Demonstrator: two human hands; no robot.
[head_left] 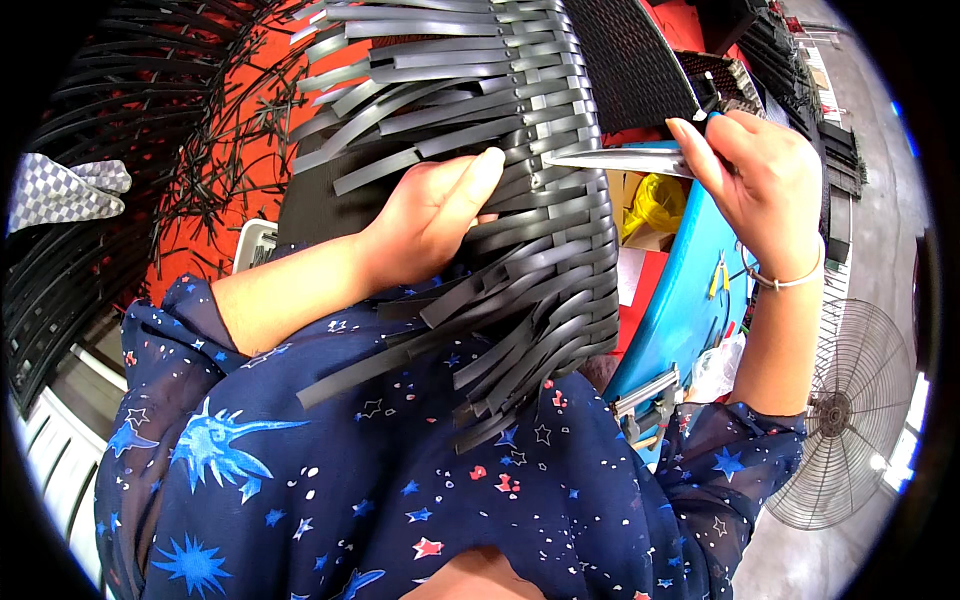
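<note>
A woven panel of flat black plastic strips (545,100) stands in front of me, its loose strip ends fanning out to the left and toward my lap. My left hand (435,210) is closed at the left side of the weave, its thumb pressing on a black strip (510,175). In my right hand (755,180) is a tapering, pointed silver metal tool (630,160); its handle is mostly hidden by my fingers, with a bit of blue showing. The tip of that tool touches or lies just over the weave near my left thumb.
Right of the panel is a blue surface (655,305) with yellow-handled pliers (718,280), a clear plastic bag (718,368) and metal tools. A cardboard box holds something yellow (655,205). Black scraps litter the red surface (215,205) at left. A large fan (835,415) stands at right.
</note>
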